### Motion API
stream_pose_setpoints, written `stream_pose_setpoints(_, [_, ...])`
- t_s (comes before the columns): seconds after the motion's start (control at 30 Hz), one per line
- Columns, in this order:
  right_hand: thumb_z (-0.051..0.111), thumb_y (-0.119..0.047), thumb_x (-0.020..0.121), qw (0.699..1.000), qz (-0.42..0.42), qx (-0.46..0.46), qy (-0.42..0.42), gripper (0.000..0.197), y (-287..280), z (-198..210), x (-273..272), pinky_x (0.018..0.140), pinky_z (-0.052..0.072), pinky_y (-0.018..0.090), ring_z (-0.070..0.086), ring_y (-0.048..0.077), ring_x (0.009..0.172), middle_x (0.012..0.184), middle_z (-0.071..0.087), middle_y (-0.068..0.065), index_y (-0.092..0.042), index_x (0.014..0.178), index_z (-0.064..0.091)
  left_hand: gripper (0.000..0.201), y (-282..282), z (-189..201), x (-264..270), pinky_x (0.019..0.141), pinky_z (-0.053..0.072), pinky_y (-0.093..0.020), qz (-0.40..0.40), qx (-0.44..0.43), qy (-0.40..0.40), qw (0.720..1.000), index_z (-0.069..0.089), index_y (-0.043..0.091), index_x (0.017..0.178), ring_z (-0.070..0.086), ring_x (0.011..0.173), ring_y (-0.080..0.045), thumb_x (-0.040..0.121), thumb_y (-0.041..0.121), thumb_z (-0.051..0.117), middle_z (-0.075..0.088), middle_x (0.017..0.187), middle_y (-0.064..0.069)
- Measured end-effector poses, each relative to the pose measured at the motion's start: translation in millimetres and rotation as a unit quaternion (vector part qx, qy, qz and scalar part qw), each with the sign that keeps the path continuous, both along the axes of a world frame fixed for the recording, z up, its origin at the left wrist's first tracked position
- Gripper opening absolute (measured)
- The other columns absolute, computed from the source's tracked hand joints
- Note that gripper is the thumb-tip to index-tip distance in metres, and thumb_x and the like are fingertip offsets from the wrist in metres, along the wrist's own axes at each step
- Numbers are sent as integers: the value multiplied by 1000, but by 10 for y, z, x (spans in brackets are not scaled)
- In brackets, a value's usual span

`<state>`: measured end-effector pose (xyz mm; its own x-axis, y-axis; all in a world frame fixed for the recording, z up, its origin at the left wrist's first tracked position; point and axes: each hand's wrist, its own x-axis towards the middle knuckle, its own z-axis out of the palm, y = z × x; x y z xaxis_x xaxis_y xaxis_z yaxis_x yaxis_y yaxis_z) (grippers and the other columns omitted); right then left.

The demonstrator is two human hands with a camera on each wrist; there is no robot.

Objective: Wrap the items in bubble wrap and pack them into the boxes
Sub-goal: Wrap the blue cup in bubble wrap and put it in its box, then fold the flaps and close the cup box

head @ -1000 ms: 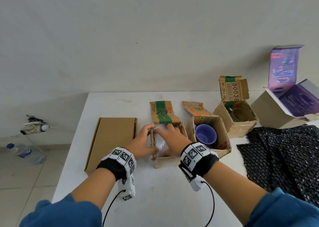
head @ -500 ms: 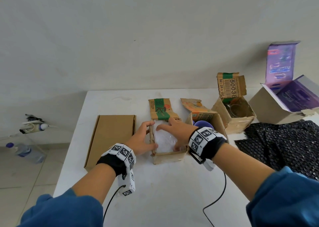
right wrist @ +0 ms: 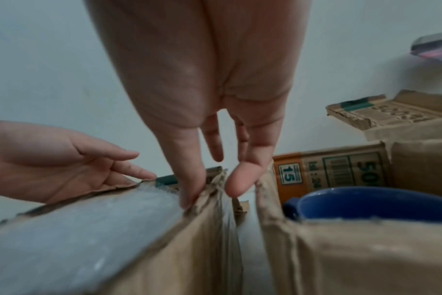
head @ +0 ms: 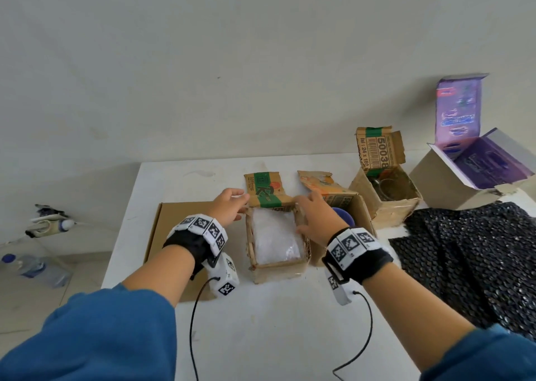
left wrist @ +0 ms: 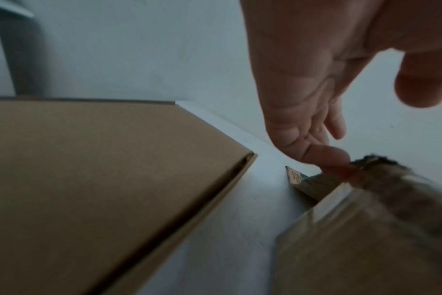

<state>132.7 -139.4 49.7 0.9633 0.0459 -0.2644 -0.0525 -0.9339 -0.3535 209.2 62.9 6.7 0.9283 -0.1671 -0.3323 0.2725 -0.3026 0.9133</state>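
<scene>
Lifted off the bubble-wrapped bundle (head: 275, 235) since a second ago: left hand (head: 229, 208) with relaxed fingers (right wrist: 134, 169) touching the flap (head: 265, 190), right hand (head: 316, 221) straddling the right wall, pinch or mere touch impossible to tell. Bundle seated inside the open box (head: 278, 270) on the desk (head: 275, 322); probably ready for closing.
</scene>
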Motion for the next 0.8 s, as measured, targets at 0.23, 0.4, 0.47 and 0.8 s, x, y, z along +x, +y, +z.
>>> stream_pose_setpoints(0.23, [48,-4,91,998,-50,-35,-5,26,103,-227,211,88,50,34,59,27,104,113,61,12,-6,117,53,14,-109,19,200,40,44,-16,130,-141,145,971,54,-2,87,52,54,-17,95,10,53,61,72,-15])
stream_pose_setpoints(0.4, [50,-8,92,997,-72,2,-27,23,145,-299,303,88,51,39,61,27,101,110,63,11,-7,113,59,20,-57,-50,282,65,53,-24,130,-96,99,982,60,-4,108,56,60,-16,92,7,57,59,75,-11])
stream_pose_setpoints(0.47, [50,-9,92,997,-78,-5,-25,24,187,-313,335,89,51,44,60,29,102,112,63,12,-8,115,58,28,-46,-28,293,76,53,-32,127,-58,50,989,60,0,118,57,68,-19,91,7,59,61,75,-8])
stream_pose_setpoints(0.8, [44,-32,98,952,-176,249,-35,30,233,-118,344,88,53,43,62,25,95,105,65,9,-12,113,60,10,38,206,314,80,57,-35,150,-35,-61,986,62,4,97,62,68,-13,88,0,60,60,83,-5])
